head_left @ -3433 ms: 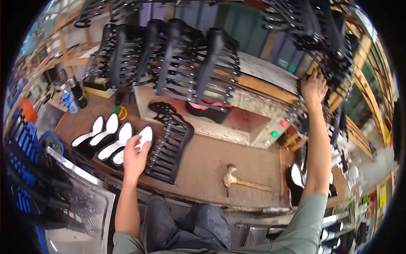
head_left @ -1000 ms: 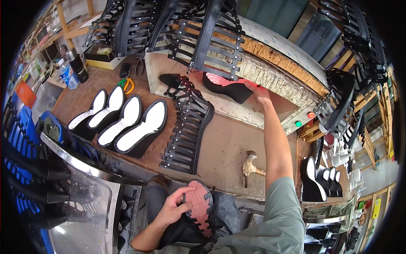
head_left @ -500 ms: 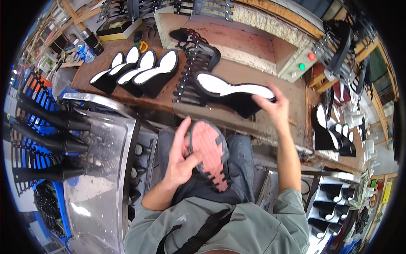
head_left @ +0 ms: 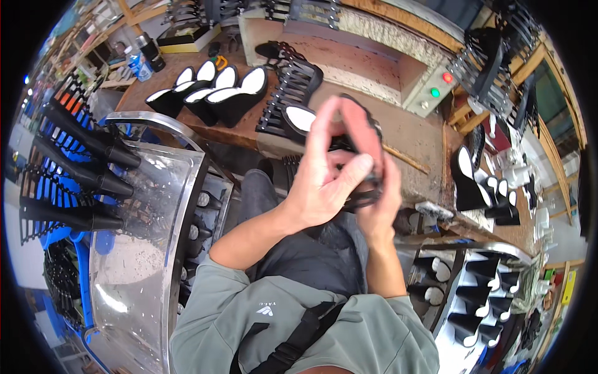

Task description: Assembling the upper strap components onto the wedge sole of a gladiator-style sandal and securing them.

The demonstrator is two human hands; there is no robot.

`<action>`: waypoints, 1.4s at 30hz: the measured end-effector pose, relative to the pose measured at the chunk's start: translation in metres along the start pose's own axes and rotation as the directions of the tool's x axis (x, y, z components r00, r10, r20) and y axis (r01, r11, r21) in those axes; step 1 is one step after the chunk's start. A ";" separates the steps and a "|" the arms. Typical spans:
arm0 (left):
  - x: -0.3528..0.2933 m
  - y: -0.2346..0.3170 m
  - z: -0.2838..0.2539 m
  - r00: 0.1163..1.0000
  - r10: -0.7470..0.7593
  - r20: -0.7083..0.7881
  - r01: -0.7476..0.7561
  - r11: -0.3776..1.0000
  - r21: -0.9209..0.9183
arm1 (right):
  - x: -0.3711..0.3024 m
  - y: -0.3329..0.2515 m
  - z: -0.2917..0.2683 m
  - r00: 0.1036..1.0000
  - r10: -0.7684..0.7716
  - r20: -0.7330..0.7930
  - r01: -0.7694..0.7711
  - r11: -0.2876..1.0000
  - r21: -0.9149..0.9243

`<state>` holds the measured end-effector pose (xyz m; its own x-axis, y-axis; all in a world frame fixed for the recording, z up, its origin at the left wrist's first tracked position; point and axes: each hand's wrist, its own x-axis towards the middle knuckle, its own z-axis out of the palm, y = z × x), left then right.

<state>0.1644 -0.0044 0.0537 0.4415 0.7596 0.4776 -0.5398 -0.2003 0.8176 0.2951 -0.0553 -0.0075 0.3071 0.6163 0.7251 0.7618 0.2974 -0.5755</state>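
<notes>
Above my lap, at the bench's near edge, I hold a strappy black shoe upper [head_left: 361,128] with a pinkish-red underside, tilted up on edge. My left hand [head_left: 321,181] grips it, the thumb across its lower part. On its right side my right hand [head_left: 381,199], somewhat smeared by motion, closes around it. Both hands hide much of the upper. Just behind my left fingers, a black wedge sole [head_left: 299,117] with a white top lies on the bench, partly covered. A tall black strappy boot upper [head_left: 289,90] lies beside it.
Several black wedge soles [head_left: 240,93] stand on the bench to the left; others [head_left: 470,181] stand at the right. Behind is a box-like machine [head_left: 420,93] with red and green buttons. A metal-framed rack [head_left: 149,206] holds black boots at left; a shelf [head_left: 445,336] carries more wedges at right.
My right hand has let go of the wedge sole and come to the shoe upper. The upper has risen from my lap toward the bench and turned on edge.
</notes>
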 end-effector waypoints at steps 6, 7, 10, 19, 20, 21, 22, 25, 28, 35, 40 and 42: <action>0.054 -0.096 -0.164 0.870 0.039 -0.491 0.348 0.657 0.669 | 0.082 0.115 -0.040 0.887 0.459 -0.056 -0.361 0.763 0.536; 0.050 -0.112 -0.182 0.854 -0.091 -0.512 0.474 0.542 0.694 | 0.096 0.106 -0.041 0.805 0.590 0.069 -0.529 0.660 0.534; 0.043 -0.134 -0.181 0.797 -0.234 -0.556 0.602 0.369 0.708 | 0.092 0.178 -0.051 0.430 0.654 0.622 -0.686 -0.211 0.696; 0.063 -0.121 -0.110 0.968 0.032 -0.250 0.147 0.734 0.663 | -0.007 0.133 -0.051 0.537 0.583 0.609 -0.817 0.539 0.205; 0.067 -0.115 -0.108 0.990 0.066 -0.126 0.042 0.714 0.699 | 0.018 0.093 -0.040 0.556 0.521 0.648 -0.805 0.531 0.264; 0.075 -0.115 -0.102 0.996 0.066 -0.061 -0.006 0.727 0.687 | 0.026 0.086 -0.027 0.562 0.496 0.663 -0.796 0.543 0.268; 0.089 -0.126 -0.089 0.996 0.087 -0.005 -0.066 0.786 0.615 | 0.034 0.083 -0.031 0.575 0.500 0.647 -0.782 0.568 0.257; 0.096 -0.131 -0.095 0.993 0.113 0.030 -0.107 0.770 0.630 | 0.044 0.080 -0.019 0.479 0.588 0.652 -0.821 0.563 0.095; 0.108 -0.136 -0.091 0.983 0.170 0.076 -0.181 0.779 0.601 | 0.046 0.086 -0.019 0.518 0.589 0.621 -0.812 0.567 0.140; 0.115 -0.148 -0.099 0.969 0.169 0.179 -0.234 0.862 0.450 | 0.050 0.088 -0.017 0.451 0.635 0.627 -0.865 0.483 0.134; 0.109 -0.141 -0.098 0.966 0.171 0.194 -0.244 0.853 0.461 | 0.047 0.091 -0.015 0.452 0.612 0.649 -0.837 0.542 0.072; 0.108 -0.140 -0.095 0.973 0.141 0.183 -0.212 0.861 0.462 | 0.045 0.089 -0.014 0.439 0.624 0.646 -0.863 0.493 0.111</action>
<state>0.2197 0.1649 -0.0396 0.4845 0.5976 0.6389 -0.2271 -0.6193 0.7516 0.3847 -0.0113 -0.0207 0.2423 0.9274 -0.2849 0.0469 -0.3045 -0.9513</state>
